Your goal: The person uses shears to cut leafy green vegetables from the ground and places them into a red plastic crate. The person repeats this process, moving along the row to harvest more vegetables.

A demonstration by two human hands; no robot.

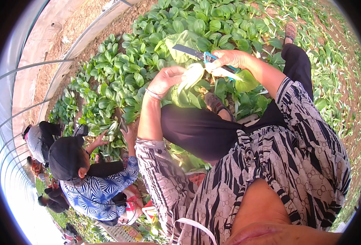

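Observation:
My left hand (167, 80), a bracelet on its wrist, grips a head of bok choy (194, 75) by its pale stalks. The cut base faces right, towards my right hand (231, 58). That hand holds a knife (188, 50) with a blue handle, its dark, broad blade pointing left above the bok choy. A single leaf with a white stalk (244, 80) sticks out to the right beneath my right fingers, apparently pinched by them. Large green leaves (180, 46) spread behind the blade.
Growing bok choy (131, 70) fills the bed ahead and left. Trimmed leaves (330, 61) litter the soil at right. A co-worker in a dark cap (65, 157) crouches close on my left, handling greens. Beyond runs the greenhouse's curved frame (35, 69). A crate (119, 232) stands lower left.

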